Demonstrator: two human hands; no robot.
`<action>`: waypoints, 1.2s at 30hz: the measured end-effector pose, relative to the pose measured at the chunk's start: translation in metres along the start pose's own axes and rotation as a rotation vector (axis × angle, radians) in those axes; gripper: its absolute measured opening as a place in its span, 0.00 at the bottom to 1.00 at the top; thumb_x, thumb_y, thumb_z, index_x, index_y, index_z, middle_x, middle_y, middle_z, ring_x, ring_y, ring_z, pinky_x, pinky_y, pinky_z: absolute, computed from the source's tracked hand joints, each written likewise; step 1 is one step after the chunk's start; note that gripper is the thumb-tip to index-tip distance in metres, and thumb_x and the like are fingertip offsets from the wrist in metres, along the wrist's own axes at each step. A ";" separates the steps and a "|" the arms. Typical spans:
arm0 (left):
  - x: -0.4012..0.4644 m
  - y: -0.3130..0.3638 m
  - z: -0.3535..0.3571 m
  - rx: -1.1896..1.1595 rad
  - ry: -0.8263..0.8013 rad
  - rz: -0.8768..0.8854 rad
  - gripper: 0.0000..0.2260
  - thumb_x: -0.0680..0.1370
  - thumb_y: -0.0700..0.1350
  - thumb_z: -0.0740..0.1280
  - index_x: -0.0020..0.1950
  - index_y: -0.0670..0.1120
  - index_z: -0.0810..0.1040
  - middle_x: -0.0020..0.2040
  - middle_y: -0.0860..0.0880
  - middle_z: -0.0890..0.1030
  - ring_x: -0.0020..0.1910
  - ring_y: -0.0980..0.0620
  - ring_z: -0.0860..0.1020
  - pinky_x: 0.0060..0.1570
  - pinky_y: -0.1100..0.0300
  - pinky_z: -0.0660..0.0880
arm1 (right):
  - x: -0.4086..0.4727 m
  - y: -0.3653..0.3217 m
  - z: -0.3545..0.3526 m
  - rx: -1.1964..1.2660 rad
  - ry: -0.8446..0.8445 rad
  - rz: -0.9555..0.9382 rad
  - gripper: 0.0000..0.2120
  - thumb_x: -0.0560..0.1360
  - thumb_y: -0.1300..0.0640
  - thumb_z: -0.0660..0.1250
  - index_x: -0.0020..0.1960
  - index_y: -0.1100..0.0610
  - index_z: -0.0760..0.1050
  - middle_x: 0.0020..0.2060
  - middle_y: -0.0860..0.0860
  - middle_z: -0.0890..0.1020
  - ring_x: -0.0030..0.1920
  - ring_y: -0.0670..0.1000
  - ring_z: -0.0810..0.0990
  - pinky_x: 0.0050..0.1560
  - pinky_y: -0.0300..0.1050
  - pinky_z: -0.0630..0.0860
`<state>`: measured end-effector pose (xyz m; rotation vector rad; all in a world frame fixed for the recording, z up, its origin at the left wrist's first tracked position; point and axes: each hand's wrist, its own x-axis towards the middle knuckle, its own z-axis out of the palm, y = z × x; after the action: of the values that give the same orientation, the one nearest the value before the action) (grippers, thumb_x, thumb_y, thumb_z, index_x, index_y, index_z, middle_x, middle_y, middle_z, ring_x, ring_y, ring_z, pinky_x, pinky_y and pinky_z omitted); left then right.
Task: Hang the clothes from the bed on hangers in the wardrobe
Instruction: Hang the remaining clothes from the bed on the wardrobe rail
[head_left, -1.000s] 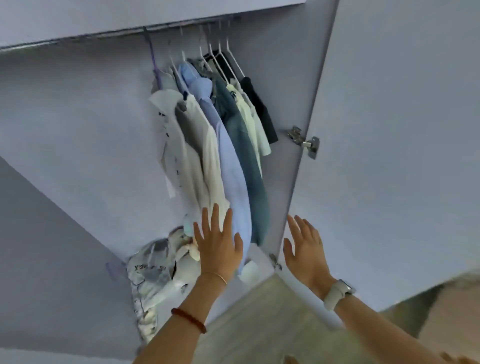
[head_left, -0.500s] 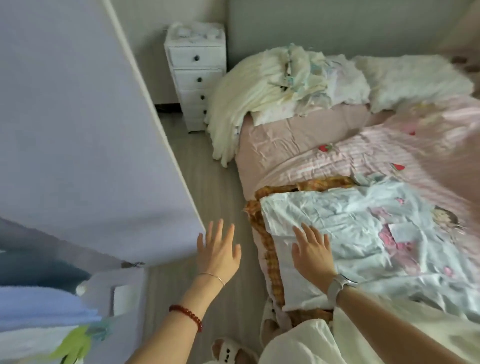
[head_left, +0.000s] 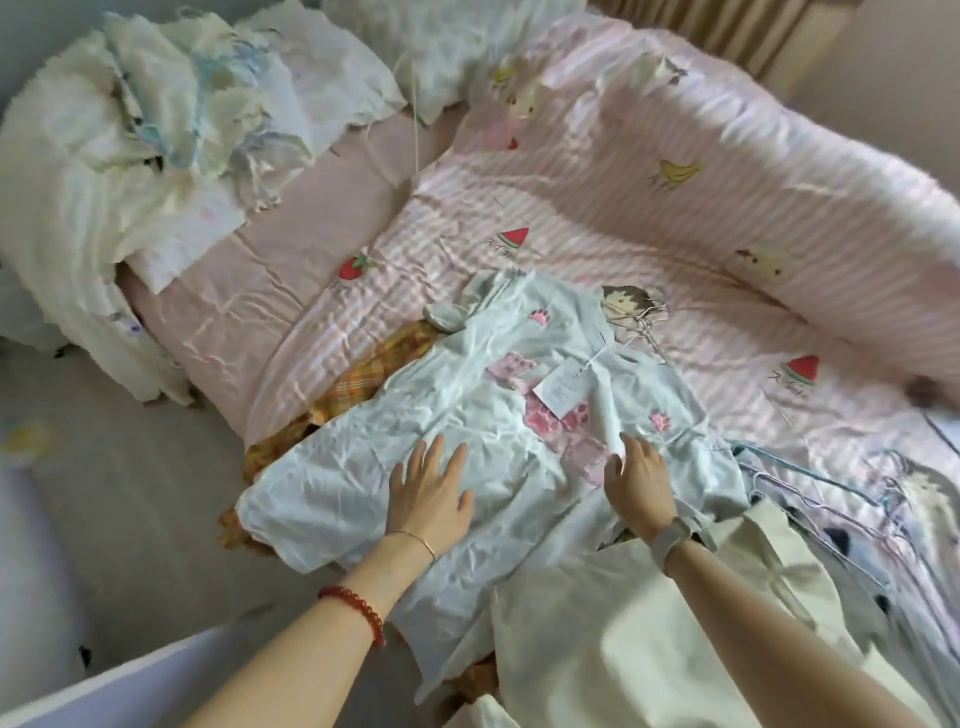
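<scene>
Both hands, left hand (head_left: 430, 499) and right hand (head_left: 640, 480), lie flat, fingers released, on the shirt (head_left: 498, 415). Light, limp cloth; take the collar at 12 o'clock.

A bed (head_left: 270, 280) fills most of the view, covered by a plain pink sheet and a pink striped quilt (head_left: 623, 218) printed with watermelons and strawberries. A pale blue garment (head_left: 467, 415) with pink paw prints lies spread flat on the quilt. An orange plaid cloth (head_left: 358, 379) lies beneath the garment's left edge. A cream cloth (head_left: 649, 634) lies just right of and below the garment. Wire hangers (head_left: 810, 493) lie at the garment's right side. A heap of white bedding (head_left: 130, 130) sits well above and left of the garment.
</scene>
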<state>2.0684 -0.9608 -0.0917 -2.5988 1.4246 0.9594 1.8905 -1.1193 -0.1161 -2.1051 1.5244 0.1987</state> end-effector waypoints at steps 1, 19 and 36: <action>0.017 0.010 0.006 0.009 -0.033 0.018 0.25 0.81 0.52 0.53 0.76 0.52 0.47 0.77 0.48 0.45 0.75 0.47 0.44 0.72 0.47 0.47 | 0.019 0.011 -0.003 0.014 0.017 0.022 0.20 0.78 0.62 0.55 0.68 0.65 0.62 0.67 0.63 0.67 0.66 0.61 0.65 0.67 0.53 0.61; 0.131 0.026 0.100 0.261 -0.185 0.009 0.33 0.67 0.64 0.29 0.72 0.62 0.35 0.66 0.51 0.23 0.67 0.46 0.24 0.63 0.35 0.31 | 0.198 0.089 0.004 0.118 0.135 0.251 0.17 0.75 0.53 0.55 0.59 0.62 0.70 0.55 0.65 0.74 0.55 0.64 0.73 0.51 0.52 0.69; 0.085 -0.023 -0.029 -0.048 0.498 0.037 0.26 0.77 0.51 0.53 0.73 0.41 0.56 0.72 0.35 0.61 0.69 0.35 0.63 0.62 0.36 0.63 | 0.052 -0.011 -0.021 0.134 0.261 -0.435 0.26 0.70 0.36 0.52 0.38 0.55 0.77 0.26 0.50 0.79 0.24 0.49 0.74 0.24 0.40 0.68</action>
<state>2.1342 -1.0211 -0.1187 -2.9952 1.5536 0.3551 1.9152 -1.1707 -0.1157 -2.3560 1.1333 -0.3365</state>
